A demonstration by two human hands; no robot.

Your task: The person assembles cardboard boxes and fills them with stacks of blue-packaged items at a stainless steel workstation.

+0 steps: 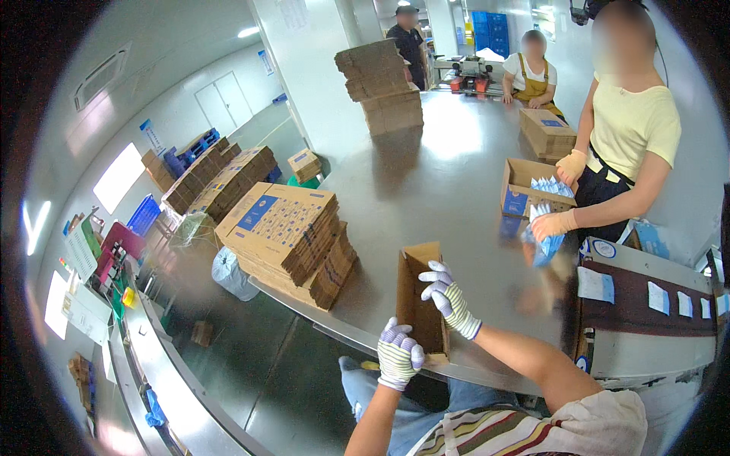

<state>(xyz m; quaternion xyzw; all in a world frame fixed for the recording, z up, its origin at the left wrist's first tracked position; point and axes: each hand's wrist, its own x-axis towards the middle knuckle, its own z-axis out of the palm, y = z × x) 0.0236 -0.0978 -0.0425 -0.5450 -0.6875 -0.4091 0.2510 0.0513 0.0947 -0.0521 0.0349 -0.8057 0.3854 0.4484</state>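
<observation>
As the box (420, 304) stood half-formed near the stack (293, 235), left hand (398, 354) and right hand (449, 296) gripped its walls; squaring corners first looked wisest.

Steel table (426, 182) carries flat carton stacks (285, 232) and open boxes (525, 190).

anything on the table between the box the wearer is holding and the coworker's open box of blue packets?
No: head view shows bare steel table between the held carton and the open box, only reflections.

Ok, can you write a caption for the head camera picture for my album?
Gloved left hand and right hand open a cardboard box on a steel table beside flat cartons.
</observation>
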